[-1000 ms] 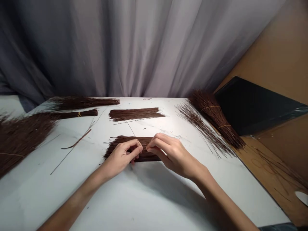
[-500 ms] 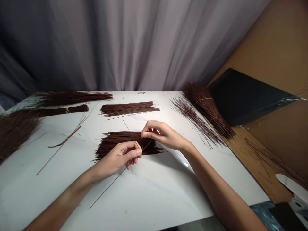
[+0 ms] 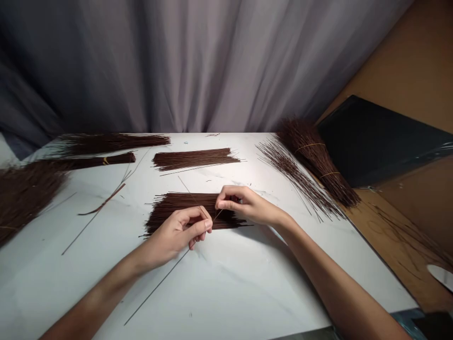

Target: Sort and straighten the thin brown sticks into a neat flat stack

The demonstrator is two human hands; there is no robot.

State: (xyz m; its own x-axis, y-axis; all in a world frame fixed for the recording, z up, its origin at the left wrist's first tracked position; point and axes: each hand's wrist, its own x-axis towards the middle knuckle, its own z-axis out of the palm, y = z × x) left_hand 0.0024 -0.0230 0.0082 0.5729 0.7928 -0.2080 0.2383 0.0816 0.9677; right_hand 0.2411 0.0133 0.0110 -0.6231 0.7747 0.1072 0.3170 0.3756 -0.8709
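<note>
My left hand (image 3: 191,229) is closed in a pinch on a thin brown stick (image 3: 157,282). One length of it slants down toward the near edge, and another thin end rises past my fingers. My right hand (image 3: 239,202) is also pinched, just right of my left, with a thin strand running between the two sets of fingertips. Whether that strand is part of the same stick I cannot tell. Beneath both hands lies a dark pile of trimmed brown sticks (image 3: 177,203), partly covered by them.
Behind is a smaller row of sticks (image 3: 194,158). Loose sticks (image 3: 299,174) and a tied bundle (image 3: 320,160) lie at right. Several bundles, one a tied bundle (image 3: 106,161), lie at left near a bent strip (image 3: 106,202). A grey curtain (image 3: 198,66) hangs behind the white table (image 3: 226,288).
My right hand has lowered slightly, and the strand at its fingertips now slants toward my left hand. My left hand keeps its pinch. The whole view has shifted a little.
</note>
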